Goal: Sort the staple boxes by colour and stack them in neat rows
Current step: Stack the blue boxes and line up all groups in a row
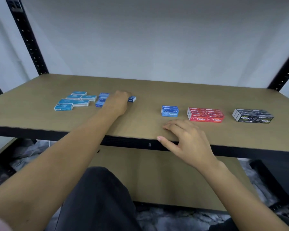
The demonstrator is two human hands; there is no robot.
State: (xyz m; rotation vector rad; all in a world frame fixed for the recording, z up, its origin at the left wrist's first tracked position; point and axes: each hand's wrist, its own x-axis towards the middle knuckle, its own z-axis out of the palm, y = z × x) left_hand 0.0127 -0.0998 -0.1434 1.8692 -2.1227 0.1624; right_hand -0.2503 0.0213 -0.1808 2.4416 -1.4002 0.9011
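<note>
Several teal staple boxes (73, 101) lie loose at the shelf's left. Just right of them sits a cluster of darker blue boxes (101, 99); my left hand (119, 102) reaches over it, fingers curled down on a blue box (132, 98) whose end shows past my fingertips. A small neat stack of blue boxes (170, 111) stands right of centre. A red stack (206, 114) and a black stack (253, 115) follow in neat rows to its right. My right hand (185, 135) rests on the shelf's front edge, fingers spread and holding nothing.
The tan shelf board (145, 90) has a black front rail and black perforated uprights (28, 37) at both back corners. A lower tan shelf (165, 177) lies beneath. My dark-trousered knee (98, 197) is below the front edge.
</note>
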